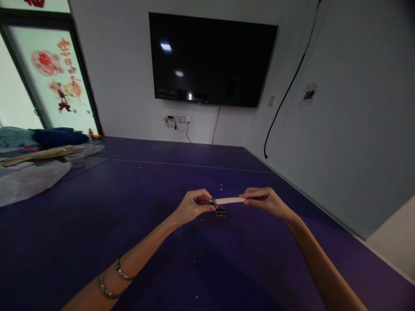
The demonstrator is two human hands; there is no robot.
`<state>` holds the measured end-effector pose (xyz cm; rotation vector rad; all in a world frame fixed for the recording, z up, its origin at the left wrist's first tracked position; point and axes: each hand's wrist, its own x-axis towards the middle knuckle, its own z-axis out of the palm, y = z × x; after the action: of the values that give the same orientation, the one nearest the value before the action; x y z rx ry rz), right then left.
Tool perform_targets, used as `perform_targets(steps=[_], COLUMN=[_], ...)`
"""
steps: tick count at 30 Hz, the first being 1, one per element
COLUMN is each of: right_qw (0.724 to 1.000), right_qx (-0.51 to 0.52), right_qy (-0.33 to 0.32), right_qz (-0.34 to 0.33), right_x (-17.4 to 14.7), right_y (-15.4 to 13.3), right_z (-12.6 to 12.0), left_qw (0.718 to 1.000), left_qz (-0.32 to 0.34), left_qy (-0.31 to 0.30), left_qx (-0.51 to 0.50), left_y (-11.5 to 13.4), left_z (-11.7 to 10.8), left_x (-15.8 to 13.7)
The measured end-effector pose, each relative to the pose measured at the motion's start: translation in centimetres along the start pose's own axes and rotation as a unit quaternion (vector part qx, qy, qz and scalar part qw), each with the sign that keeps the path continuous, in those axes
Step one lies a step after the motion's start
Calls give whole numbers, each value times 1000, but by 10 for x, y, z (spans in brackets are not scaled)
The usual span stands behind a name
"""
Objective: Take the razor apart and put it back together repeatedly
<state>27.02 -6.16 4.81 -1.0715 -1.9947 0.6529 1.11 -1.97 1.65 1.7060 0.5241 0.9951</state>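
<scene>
Between my two hands stretches a slim, pale pinkish stick-like piece (pixel 229 200), held level above the purple surface. At its left end sits a small dark metallic part (pixel 212 201), pinched by the thumb and fingers of my left hand (pixel 193 205). My right hand (pixel 266 201) grips the pale piece's right end between thumb and fingertips. Just below, on the purple surface (pixel 155 242), lies a small dark rectangular object (pixel 221 212); its kind is too small to tell. Two metal bracelets circle my left forearm.
A clear plastic bag (pixel 35 181) and folded blue cloth (pixel 60 137) lie at the far left, near a small orange item (pixel 91 132). A television (pixel 210 60) hangs on the back wall above sockets. A black cable (pixel 288 88) dangles along the right wall.
</scene>
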Motion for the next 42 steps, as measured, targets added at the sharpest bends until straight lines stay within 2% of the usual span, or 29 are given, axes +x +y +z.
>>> perform_targets(steps=[4, 9, 14, 18, 23, 29, 34, 39, 42], right_qw=[1000, 1000, 999, 999, 998, 998, 998, 997, 996], right_qx=[-12, -25, -42, -43, -60, -53, -60, -70, -85], right_qy=[10, -11, 10, -11, 29, -12, 21, -10, 11], right_qz=[-3, -4, 2, -8, 2, -17, -5, -19, -13], right_x=[-1, -1, -2, -2, -2, -4, -4, -4, -4], right_y=[-2, -5, -8, -12, -13, -22, -26, -26, -25], right_z=[-2, -2, -3, -2, -3, -3, -2, -1, -3], left_qw=[1000, 1000, 1000, 1000, 1000, 1000, 1000, 1000, 1000], left_qz=[0, -3, 5, -1, 8, -5, -7, 3, -3], left_qy=[-6, -3, -4, -1, 4, 0, 5, 1, 1], left_qx=[0, -1, -29, -13, -11, 4, -7, 4, 1], left_y=[-1, -4, -6, -6, -5, -9, -9, -9, -10], left_z=[-1, -1, -1, -2, -1, -2, -3, -2, -3], left_x=[0, 2, 3, 3, 2, 3, 2, 1, 1])
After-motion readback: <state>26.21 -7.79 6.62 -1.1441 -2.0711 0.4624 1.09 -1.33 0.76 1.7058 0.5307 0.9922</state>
